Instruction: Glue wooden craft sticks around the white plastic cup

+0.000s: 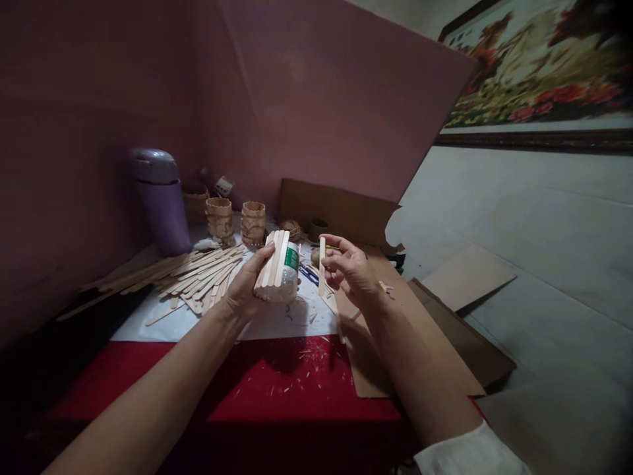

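Observation:
My left hand [246,278] grips a clear plastic bottle [283,290] with a green label, tilted, its left side covered by a row of upright wooden craft sticks. To the right, my right hand [350,267] pinches a single craft stick [322,267] between thumb and fingers, held upright and apart from the bottle. Left of my left hand, a fanned heap of craft sticks [205,280] lies on white paper [133,323]. A blue cutter [310,274] lies behind and between the two hands.
Two stick-covered cups [219,220] stand at the back, beside a purple container [163,211]. Behind the hands are a twine ball [291,229] and a tape roll [317,229]. Cardboard [395,330] covers the right side; wood shavings litter the red cloth [237,382].

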